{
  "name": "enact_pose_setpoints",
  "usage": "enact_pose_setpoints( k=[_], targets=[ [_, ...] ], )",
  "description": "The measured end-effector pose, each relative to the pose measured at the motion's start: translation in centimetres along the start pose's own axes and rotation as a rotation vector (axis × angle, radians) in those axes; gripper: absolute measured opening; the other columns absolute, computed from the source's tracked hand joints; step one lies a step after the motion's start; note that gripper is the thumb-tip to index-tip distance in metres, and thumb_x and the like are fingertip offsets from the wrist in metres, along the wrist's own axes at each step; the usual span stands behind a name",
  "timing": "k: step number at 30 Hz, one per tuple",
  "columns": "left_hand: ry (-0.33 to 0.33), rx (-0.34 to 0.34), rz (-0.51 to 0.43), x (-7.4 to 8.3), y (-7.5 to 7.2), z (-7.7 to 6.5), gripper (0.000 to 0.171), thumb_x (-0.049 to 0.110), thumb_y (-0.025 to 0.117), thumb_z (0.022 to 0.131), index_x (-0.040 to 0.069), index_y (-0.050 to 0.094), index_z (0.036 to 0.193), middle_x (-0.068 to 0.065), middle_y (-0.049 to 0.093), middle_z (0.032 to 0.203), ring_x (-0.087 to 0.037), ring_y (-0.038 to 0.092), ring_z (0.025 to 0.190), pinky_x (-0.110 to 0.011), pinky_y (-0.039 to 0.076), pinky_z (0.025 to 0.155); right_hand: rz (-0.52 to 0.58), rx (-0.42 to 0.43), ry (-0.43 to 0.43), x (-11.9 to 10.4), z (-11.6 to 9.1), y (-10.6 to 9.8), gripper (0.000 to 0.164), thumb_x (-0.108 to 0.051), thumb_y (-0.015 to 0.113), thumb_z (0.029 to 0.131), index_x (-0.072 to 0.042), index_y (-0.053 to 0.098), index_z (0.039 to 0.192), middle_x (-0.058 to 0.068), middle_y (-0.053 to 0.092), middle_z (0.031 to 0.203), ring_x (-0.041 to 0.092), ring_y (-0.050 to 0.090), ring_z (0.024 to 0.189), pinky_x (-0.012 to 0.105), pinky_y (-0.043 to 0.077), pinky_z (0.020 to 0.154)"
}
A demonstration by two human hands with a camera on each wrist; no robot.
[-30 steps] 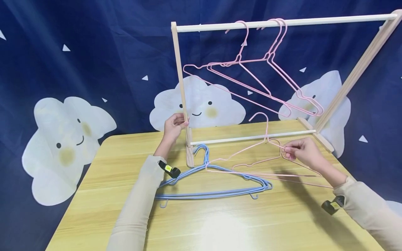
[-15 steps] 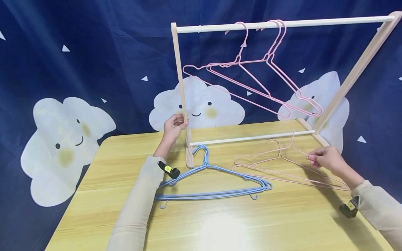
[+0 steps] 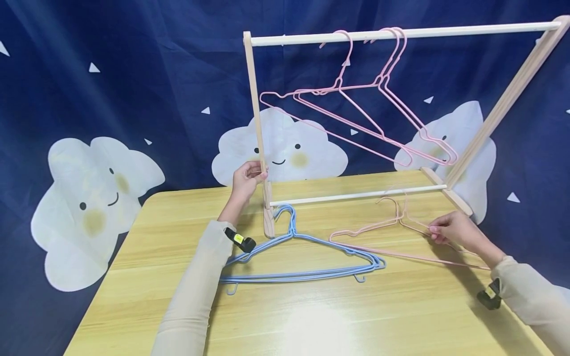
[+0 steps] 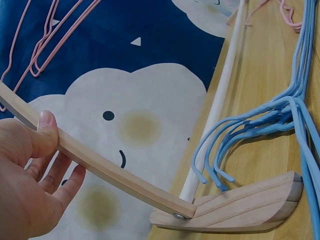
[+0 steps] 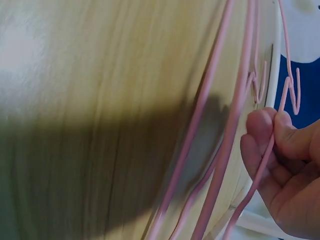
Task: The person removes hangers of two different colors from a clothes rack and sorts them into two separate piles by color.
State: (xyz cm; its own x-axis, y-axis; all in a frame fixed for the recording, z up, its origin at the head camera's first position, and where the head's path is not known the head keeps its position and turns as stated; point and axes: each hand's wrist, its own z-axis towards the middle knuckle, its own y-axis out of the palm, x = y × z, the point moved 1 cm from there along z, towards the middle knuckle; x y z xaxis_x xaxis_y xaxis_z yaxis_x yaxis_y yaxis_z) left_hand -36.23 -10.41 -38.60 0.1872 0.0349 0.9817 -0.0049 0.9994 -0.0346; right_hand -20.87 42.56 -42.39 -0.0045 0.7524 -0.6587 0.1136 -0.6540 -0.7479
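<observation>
My left hand (image 3: pixel 247 183) grips the left upright (image 3: pixel 255 94) of a small wooden clothes rack, thumb in front and fingers behind. At the right, my right hand (image 3: pixel 456 235) pinches a thin pink clothes hanger (image 5: pixel 265 162) by its sloping shoulder between thumb and fingers. In the head view that hanger nearly overlaps another pink hanger (image 3: pixel 367 229) lying on the table, so its lower part is hard to tell apart. Three pink hangers (image 3: pixel 340 88) hang from the rack's white top rail (image 3: pixel 445 31). Several blue hangers (image 3: pixel 303 278) lie stacked before the rack's left foot (image 4: pixel 240 202).
The rack's white lower rail (image 3: pixel 329 198) runs across the back of the wooden table (image 3: pixel 249 321). Its right upright (image 3: pixel 507 99) leans outward in view, with a foot (image 3: pixel 450 195) near the right edge. A dark blue curtain (image 3: pixel 124 59) with clouds hangs behind.
My right hand has carried its pink hanger right and lower, then slightly back left over the last half second. My left hand and the rack stay put.
</observation>
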Motion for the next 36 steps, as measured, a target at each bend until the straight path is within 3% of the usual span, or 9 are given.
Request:
enact_pose_setpoints(
  k=[5,9,11,20,31,36],
  targets=[
    [-0.01,0.001,-0.001,0.1,0.0,0.0,0.033,-0.002,0.07,0.092,-0.002,0.064,0.125,-0.023,0.069,0.126,-0.014,0.066,0.101,-0.023,0.057,0.092,-0.199,0.103,-0.098,0.0,0.2,0.5,0.012,-0.001,0.071,0.091,0.011,0.074,0.089,0.011,0.073,0.07,0.003,0.06,0.058,0.023,0.052,0.051],
    [-0.01,0.008,-0.001,0.0,0.0,0.0,0.032,-0.001,0.072,0.092,-0.001,0.065,0.123,-0.018,0.071,0.121,-0.012,0.066,0.098,-0.023,0.057,0.091,-0.368,0.233,-0.241,-0.2,0.4,1.0,0.005,-0.002,0.08,0.082,-0.001,0.078,0.078,0.008,0.074,0.069,0.001,0.056,0.062,0.027,0.05,0.055],
    [-0.01,0.011,0.001,0.0,0.0,0.0,0.031,0.0,0.072,0.092,0.0,0.065,0.123,-0.015,0.073,0.118,-0.011,0.066,0.097,-0.023,0.057,0.091,-0.401,0.257,-0.278,-0.3,0.4,1.3,0.005,-0.001,0.081,0.079,-0.003,0.077,0.076,0.007,0.074,0.068,0.003,0.057,0.062,0.03,0.05,0.055],
    [-0.003,0.003,-0.009,-0.2,0.0,0.1,0.031,-0.001,0.072,0.092,-0.001,0.065,0.122,-0.016,0.072,0.117,-0.011,0.066,0.096,-0.022,0.056,0.09,-0.432,0.178,-0.233,-0.7,0.9,1.9,0.003,-0.003,0.078,0.082,-0.002,0.079,0.079,0.011,0.076,0.074,0.014,0.065,0.064,0.027,0.049,0.055],
    [0.005,0.012,-0.006,0.0,0.0,0.3,0.03,-0.001,0.072,0.091,-0.001,0.066,0.121,-0.014,0.073,0.115,-0.012,0.067,0.098,-0.025,0.056,0.092,-0.439,0.125,-0.199,-1.2,1.2,1.5,0.005,-0.004,0.078,0.083,-0.006,0.078,0.078,0.005,0.075,0.072,0.013,0.063,0.065,0.034,0.051,0.058],
    [-0.005,0.009,0.001,-0.1,0.0,0.2,0.031,0.0,0.072,0.091,0.0,0.065,0.121,-0.011,0.073,0.114,-0.013,0.066,0.098,-0.025,0.057,0.092,-0.436,0.151,-0.245,-2.2,1.2,1.6,0.003,-0.006,0.079,0.083,-0.007,0.077,0.08,0.0,0.071,0.07,0.007,0.057,0.063,0.028,0.047,0.055]
  ],
)
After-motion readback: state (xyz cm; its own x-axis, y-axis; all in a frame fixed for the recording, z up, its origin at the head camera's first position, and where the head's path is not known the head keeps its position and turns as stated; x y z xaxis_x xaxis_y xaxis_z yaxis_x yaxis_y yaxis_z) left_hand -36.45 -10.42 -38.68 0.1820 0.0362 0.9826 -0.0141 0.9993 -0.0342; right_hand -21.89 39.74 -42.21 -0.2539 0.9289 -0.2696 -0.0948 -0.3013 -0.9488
